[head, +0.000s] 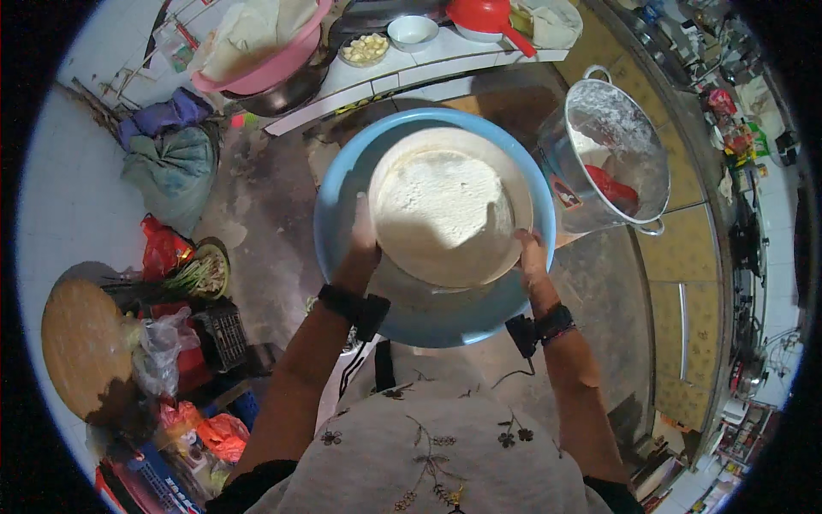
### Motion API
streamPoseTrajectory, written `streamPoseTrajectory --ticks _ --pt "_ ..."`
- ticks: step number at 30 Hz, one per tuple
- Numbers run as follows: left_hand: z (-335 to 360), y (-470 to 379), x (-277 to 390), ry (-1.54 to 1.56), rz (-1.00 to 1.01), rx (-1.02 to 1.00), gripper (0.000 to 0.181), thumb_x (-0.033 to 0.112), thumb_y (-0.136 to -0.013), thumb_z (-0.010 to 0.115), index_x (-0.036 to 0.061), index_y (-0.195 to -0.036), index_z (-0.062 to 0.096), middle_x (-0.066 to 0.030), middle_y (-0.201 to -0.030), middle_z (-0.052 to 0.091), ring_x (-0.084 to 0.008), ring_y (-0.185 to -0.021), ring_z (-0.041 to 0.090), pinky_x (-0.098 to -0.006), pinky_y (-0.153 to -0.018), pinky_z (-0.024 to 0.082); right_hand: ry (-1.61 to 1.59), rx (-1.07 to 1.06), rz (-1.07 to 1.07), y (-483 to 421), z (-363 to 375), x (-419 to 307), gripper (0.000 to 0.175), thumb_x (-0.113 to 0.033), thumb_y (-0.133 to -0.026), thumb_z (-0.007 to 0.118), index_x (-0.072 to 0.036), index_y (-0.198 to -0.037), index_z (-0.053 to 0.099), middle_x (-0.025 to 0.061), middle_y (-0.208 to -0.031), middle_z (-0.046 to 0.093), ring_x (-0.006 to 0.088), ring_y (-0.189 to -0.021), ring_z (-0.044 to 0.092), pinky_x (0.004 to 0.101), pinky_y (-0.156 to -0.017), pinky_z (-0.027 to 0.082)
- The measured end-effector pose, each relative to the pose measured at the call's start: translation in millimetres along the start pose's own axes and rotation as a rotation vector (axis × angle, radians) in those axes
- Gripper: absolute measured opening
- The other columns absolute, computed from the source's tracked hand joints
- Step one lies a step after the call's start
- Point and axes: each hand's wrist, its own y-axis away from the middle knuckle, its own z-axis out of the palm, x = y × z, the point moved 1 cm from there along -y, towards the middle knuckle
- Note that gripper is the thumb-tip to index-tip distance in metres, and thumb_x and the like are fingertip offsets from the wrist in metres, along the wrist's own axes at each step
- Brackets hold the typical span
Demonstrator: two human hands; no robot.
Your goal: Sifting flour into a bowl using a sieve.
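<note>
Both my hands grip a round, pale-walled sieve-like vessel (pixel 417 140) that holds white flour (pixel 456 186). At its left side is my left hand (pixel 366 234), the fingers pressed along the outer wall. My right hand (pixel 532 254) grasps the lower right rim, thumb up. The vessel is over a large blue basin (pixel 417 324), whose wall shows all around it. Whether it touches the basin's bottom I cannot tell, and its underside is hidden. A shadow covers the near part of the flour.
At the right stands a tall metal pot (pixel 559 167) with flour and a red scoop (pixel 610 186) inside. A tiled ledge (pixel 443 67) at the back bears a pink basin (pixel 289 64), bowls and a red ladle-like container (pixel 478 16). Bags, crates and a round wooden board (pixel 83 347) crowd the left.
</note>
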Motion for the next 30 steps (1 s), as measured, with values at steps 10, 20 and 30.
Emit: streamPoseTrajectory --ticks 10,20,30 --pt "18.0 7.3 14.5 0.071 0.014 0.071 0.053 0.038 -0.089 0.019 -0.002 -0.121 0.032 -0.0165 -0.123 0.037 -0.026 -0.11 0.039 -0.0345 -0.095 0.027 -0.108 -0.071 0.047 15.9 4.5 -21.0 0.036 -0.017 -0.067 0.058 0.004 -0.096 0.053 0.0104 -0.082 0.057 0.0192 -0.073 0.054 0.027 -0.063 0.044" --pt "5.0 3.4 14.4 -0.101 -0.004 0.482 0.051 0.035 -0.089 0.02 -0.0016 -0.123 0.027 -0.014 -0.128 0.029 -0.0217 -0.118 0.028 -0.0309 -0.098 0.02 -0.099 -0.096 0.03 16.6 2.8 -17.2 0.028 -0.016 -0.07 0.056 0.004 -0.09 0.055 0.0083 -0.078 0.056 0.0165 -0.07 0.055 0.0265 -0.06 0.044" --pt "1.3 -2.5 0.7 -0.074 0.026 0.407 0.054 0.041 -0.088 0.022 -0.0008 -0.12 0.034 -0.0098 -0.126 0.033 -0.0177 -0.114 0.032 -0.0299 -0.096 0.022 -0.026 0.03 0.068 12.6 7.5 4.2 0.032 -0.02 -0.07 0.054 0.002 -0.094 0.055 0.0079 -0.082 0.056 0.0191 -0.075 0.054 0.0295 -0.058 0.045"
